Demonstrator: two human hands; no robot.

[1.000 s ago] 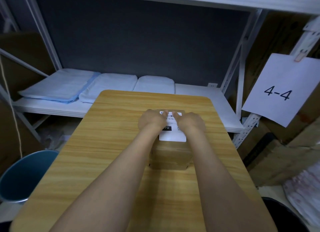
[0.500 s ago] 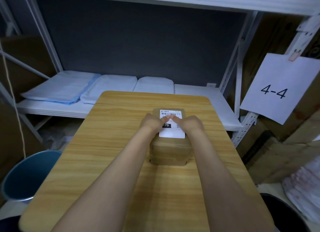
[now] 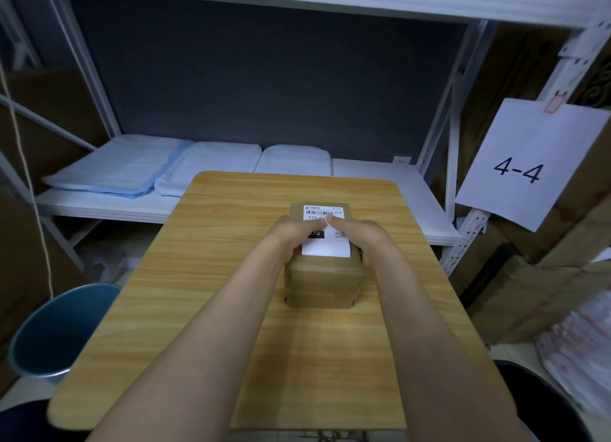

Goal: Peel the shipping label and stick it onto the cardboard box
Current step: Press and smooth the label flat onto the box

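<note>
Your left hand and right hand press flat on the label atop the box; uneven rubbing could trap wrinkles.

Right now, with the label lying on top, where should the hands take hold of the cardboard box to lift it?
By its two vertical side walls, one hand from each side. The cardboard box stands upright and squarish on the table; the shipping label covers its top.
</note>
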